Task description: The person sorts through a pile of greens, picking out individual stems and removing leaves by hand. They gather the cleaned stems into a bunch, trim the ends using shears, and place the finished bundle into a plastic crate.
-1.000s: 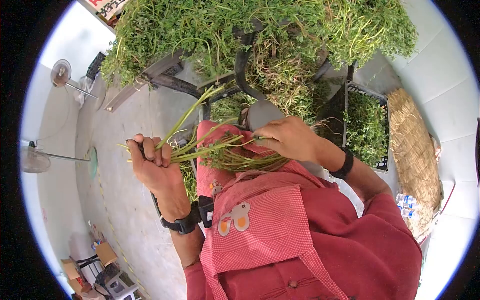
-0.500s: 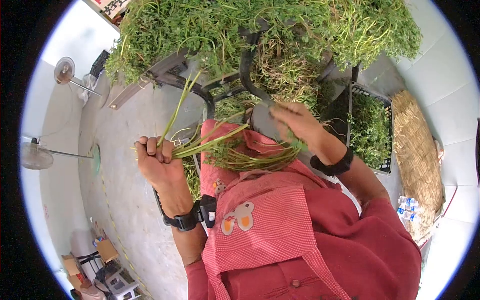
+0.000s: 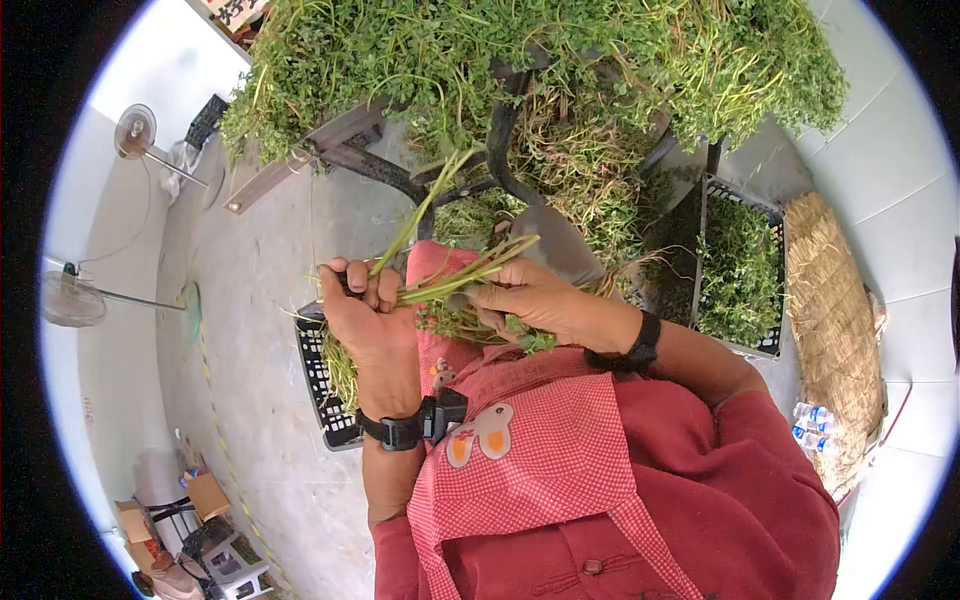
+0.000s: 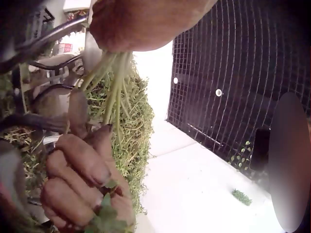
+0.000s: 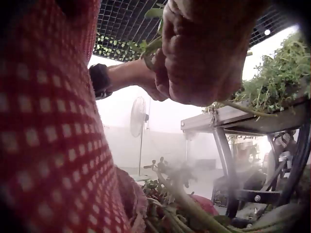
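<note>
The left hand (image 3: pixel 362 318), palm turned up, grips a bundle of long green stems (image 3: pixel 425 215) in its curled fingers. Close on its right, the right hand (image 3: pixel 530 300) pinches stems of the bunch, with some leaves (image 3: pixel 535 342) under its fingers. In the left wrist view the stems (image 4: pixel 115 92) run from the left hand (image 4: pixel 146 24) down to the fingertips of the right hand (image 4: pixel 87 179), whose other fingers are curled beside a leafy sprig (image 4: pixel 108 218). The right wrist view has the right hand (image 5: pixel 204 58) large, with the left hand (image 5: pixel 143 77) behind it.
A table heaped with leafy greens (image 3: pixel 450 80) stands ahead, with metal legs (image 3: pixel 508 140). Crates of greens stand at the right (image 3: pixel 740 270) and under the left forearm (image 3: pixel 325 385). A rolled straw mat (image 3: pixel 830 320) and fans (image 3: pixel 135 130) flank the sides.
The right hand has moved left and down to the stems near the left hand. The left hand has shifted right with its bundle, and more of the crate beside it shows.
</note>
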Demonstrator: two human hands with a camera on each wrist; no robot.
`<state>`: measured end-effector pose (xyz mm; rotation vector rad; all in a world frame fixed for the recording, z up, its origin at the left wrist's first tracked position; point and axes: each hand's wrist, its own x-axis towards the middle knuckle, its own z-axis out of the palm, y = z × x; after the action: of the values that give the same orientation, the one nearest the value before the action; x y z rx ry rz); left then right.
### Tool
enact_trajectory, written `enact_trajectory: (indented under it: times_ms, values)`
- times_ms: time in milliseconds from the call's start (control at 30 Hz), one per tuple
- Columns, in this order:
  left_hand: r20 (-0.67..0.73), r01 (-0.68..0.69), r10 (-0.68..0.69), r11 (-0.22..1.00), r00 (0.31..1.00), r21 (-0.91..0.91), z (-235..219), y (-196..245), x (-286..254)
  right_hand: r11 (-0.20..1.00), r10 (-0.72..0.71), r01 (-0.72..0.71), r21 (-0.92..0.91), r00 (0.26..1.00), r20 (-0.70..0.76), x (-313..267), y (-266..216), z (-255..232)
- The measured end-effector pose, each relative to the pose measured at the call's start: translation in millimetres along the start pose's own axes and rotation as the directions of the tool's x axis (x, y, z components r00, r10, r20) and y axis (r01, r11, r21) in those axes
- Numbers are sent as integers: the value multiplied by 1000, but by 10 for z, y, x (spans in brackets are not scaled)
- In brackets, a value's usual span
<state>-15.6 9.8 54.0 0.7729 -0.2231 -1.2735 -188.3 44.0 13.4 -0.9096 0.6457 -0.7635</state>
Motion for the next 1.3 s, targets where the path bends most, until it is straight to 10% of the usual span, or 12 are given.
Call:
enact_trajectory:
  times_ms: [133,267,333,367,533,600,800,900,967,1100,1233,1300]
  values:
    - [-5,117,-117,991,993,67,-21,13,0,997,-72,75,36,995,-62,39,130,-62]
    - [105,-175,159,969,982,174,-310,350,336,999,-25,32,19,962,-270,-206,-47,-348]
    - [178,-209,184,969,967,129,-444,541,453,997,-54,12,-75,803,-594,-398,-256,-628]
    - [188,-198,173,972,967,129,-448,583,428,819,-439,117,-562,758,-483,-504,-220,-1052]
    - [-12,-392,421,855,907,340,-520,815,337,943,-328,128,-307,199,-924,-1363,-369,-2528]
    - [18,-429,467,795,884,428,-644,921,384,949,-291,151,-276,87,-953,-1904,-365,-2859]
    - [163,-546,553,651,817,527,-994,1324,291,988,-151,-14,-154,134,-979,-2631,185,-3183]
    - [96,-553,630,586,770,592,-962,1379,246,988,-94,132,-73,157,-983,-2592,710,-3742]
    - [115,-571,684,491,721,658,-919,1456,208,947,-100,302,109,600,-794,-2546,908,-3991]
    - [235,-543,763,176,603,821,-1076,1577,357,959,-60,270,79,472,-879,-1931,766,-3272]
    - [423,-500,707,-112,567,859,-1491,1548,703,964,-156,259,63,737,-658,-1760,781,-3342]
    - [455,-510,612,-96,647,855,-1912,1484,1033,982,-118,187,-1,617,-778,-1686,782,-3218]
